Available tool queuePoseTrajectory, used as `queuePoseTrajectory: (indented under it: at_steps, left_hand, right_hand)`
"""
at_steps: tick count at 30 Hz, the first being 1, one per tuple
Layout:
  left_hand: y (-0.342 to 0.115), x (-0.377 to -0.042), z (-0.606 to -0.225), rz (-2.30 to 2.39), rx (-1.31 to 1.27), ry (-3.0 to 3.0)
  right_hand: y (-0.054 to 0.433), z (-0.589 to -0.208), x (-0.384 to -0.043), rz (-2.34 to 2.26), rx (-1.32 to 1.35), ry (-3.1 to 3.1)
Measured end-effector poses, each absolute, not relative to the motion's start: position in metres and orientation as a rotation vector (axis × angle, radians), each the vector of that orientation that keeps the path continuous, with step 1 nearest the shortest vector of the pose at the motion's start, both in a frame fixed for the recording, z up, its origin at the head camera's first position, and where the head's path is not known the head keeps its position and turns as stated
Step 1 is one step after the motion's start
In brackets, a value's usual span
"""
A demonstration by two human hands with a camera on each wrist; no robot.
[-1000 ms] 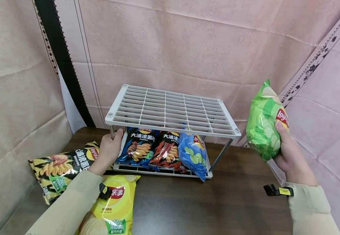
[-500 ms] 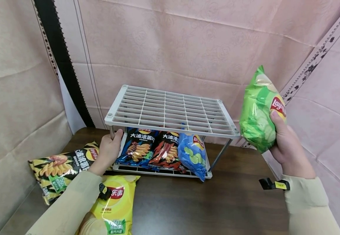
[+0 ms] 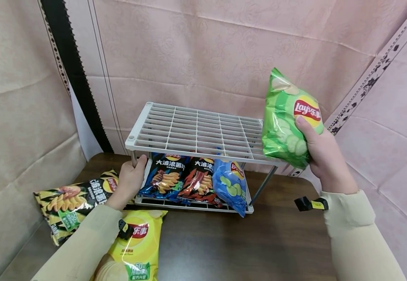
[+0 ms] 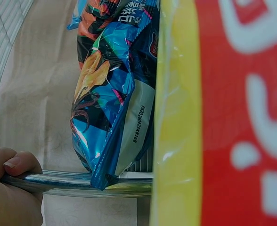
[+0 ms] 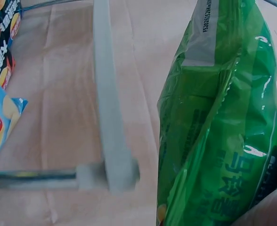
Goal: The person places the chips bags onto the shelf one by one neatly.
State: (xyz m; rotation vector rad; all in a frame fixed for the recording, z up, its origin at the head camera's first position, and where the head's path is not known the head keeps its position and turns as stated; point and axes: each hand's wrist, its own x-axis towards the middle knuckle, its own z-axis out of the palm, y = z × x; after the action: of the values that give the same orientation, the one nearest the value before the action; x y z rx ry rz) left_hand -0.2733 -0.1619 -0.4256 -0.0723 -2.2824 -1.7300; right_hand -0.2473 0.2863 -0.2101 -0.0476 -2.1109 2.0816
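My right hand [image 3: 324,154] grips a green Lay's chip bag [image 3: 285,125] by its right side, thumb across the front. The bag is upright and overlaps the right end of the rack's top shelf in the head view. In the right wrist view the bag's back seam [image 5: 218,103] faces the camera. My left hand [image 3: 129,177] holds the front left metal leg [image 4: 82,182] of the white two-tier rack [image 3: 203,130]. On the lower shelf lie a blue-black chip bag [image 3: 166,175], a red-black chip bag [image 3: 201,179] and a light blue chip bag [image 3: 231,185].
A yellow chip bag [image 3: 136,246] lies in front, partly under the left sleeve. To its left is a black-and-yellow chip bag [image 3: 78,201]. Pink cloth [image 3: 224,47] hangs behind and beside the brown wooden table [image 3: 245,246].
My right hand has carried the green chip bag left and up, from beside the rack to its top shelf's right end. The left hand stays on the leg.
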Motion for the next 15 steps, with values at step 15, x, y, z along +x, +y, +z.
queuePoseTrajectory:
  at_steps: [15]
  left_hand:
    - [-0.162,-0.275,-0.427,-1.712,-0.062,-2.278]
  right_hand:
    - [0.257,-0.205,-0.273,1.622,-0.252,-2.476]
